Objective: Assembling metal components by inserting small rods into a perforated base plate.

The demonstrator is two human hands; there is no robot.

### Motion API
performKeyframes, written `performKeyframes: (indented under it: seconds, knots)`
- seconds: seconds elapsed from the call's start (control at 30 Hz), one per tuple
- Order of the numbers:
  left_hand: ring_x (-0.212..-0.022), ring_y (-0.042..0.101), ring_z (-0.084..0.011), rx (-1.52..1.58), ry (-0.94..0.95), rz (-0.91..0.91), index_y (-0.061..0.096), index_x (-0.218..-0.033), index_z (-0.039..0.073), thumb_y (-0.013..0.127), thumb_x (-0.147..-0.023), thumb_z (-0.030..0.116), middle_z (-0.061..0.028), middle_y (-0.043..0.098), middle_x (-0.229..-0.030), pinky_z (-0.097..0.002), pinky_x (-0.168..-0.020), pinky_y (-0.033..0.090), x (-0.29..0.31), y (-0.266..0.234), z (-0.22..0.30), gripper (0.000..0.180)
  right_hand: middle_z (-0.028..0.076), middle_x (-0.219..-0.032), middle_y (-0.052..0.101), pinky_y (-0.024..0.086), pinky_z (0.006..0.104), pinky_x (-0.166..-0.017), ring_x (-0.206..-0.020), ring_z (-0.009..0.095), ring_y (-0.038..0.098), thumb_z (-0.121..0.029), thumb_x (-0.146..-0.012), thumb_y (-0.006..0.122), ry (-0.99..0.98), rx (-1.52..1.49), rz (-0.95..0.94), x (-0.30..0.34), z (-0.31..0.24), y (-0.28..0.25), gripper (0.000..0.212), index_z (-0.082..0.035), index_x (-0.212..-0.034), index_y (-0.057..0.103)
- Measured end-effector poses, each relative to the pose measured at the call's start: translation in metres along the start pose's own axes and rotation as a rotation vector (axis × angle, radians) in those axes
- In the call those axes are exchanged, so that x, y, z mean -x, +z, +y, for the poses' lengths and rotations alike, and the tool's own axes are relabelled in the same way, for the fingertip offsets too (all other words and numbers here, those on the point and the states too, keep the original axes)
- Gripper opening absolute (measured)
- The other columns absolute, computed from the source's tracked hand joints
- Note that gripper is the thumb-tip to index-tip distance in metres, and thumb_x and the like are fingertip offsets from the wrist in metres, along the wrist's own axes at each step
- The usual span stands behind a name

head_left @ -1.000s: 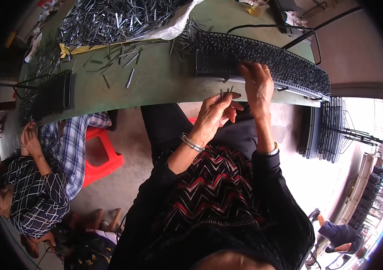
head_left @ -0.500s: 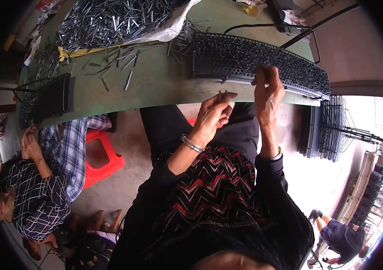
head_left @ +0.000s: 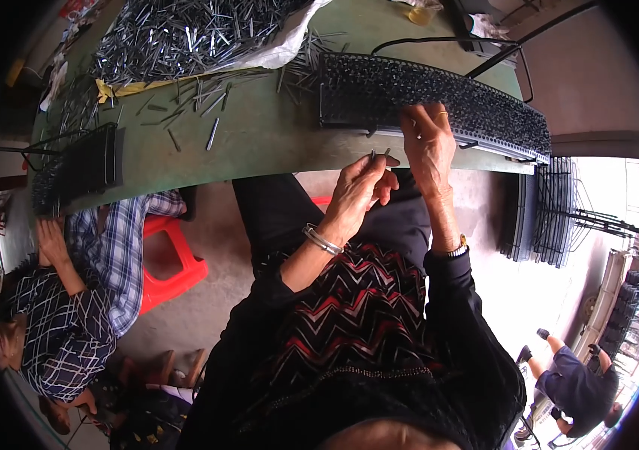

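My left hand point(head_left: 357, 191), a metal bangle at its wrist, is closed just in front of the table's near edge. Short thin metal pins point(head_left: 386, 153) stick up between its thumb and fingers. With its fingers bent together, my right hand point(head_left: 432, 154) reaches the front side of a long black perforated rack point(head_left: 357, 101). Whatever its fingertips hold is hidden behind the hand. Many of the rack's holes are filled with small dark pieces, while holes toward its left end look bare.
A big heap of metal pins point(head_left: 192, 37) lies on a white and yellow sheet on the green table point(head_left: 259, 142). Loose pins are scattered near it. At left, a seated person point(head_left: 60, 322) is beside another black rack point(head_left: 90, 161). More racks point(head_left: 552, 214) stand at right; another person point(head_left: 578, 382) crouches beyond.
My right hand has shifted left along the rack and turned slightly. My left hand stays near its place, its pins now more spread. The person at far right has moved.
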State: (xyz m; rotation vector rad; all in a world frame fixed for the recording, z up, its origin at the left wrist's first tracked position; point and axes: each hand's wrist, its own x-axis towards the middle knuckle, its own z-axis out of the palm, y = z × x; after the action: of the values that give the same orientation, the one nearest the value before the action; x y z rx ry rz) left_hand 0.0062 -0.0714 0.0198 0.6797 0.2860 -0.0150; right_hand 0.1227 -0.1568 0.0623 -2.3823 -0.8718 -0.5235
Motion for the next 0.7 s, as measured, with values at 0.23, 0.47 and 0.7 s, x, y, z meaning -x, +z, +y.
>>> performKeyframes:
  seconds: [0.23, 0.47, 0.7]
  knots:
    - [-0.058, 0.057, -0.0084, 0.001, 0.004, 0.029, 0.058, -0.105, 0.000, 0.046, -0.099, 0.028, -0.0079, 0.065, -0.080, -0.0194, -0.051, 0.043, 0.000, 0.006, 0.002, 0.031, 0.007, -0.084, 0.058, 0.047, 0.0302, -0.064, -0.075, 0.019, 0.061, -0.018, -0.086, 0.064, 0.255, -0.131, -0.244, 0.010, -0.008, -0.026, 0.015, -0.007, -0.095, 0.067]
    - [-0.060, 0.057, -0.0074, 0.029, 0.021, 0.002, 0.058, -0.107, 0.002, 0.046, -0.099, 0.030, -0.0087, 0.067, -0.085, -0.0209, -0.049, 0.043, 0.003, 0.010, 0.000, 0.032, 0.006, -0.073, 0.060, 0.046, 0.0265, -0.061, -0.065, 0.013, 0.057, -0.011, -0.088, 0.059, 0.434, -0.578, -0.368, 0.023, -0.013, -0.038, 0.011, -0.001, -0.092, 0.062]
    - [-0.052, 0.031, -0.0011, -0.116, -0.103, -0.058, 0.058, -0.103, 0.008, 0.046, -0.099, 0.035, 0.0055, 0.043, -0.065, -0.0169, -0.045, 0.026, 0.004, 0.003, 0.006, 0.030, 0.005, -0.069, 0.058, 0.044, 0.0272, -0.056, -0.060, 0.012, 0.056, -0.005, -0.088, 0.057, 0.089, -0.165, 0.237, -0.001, 0.008, -0.011, 0.006, -0.004, -0.093, 0.061]
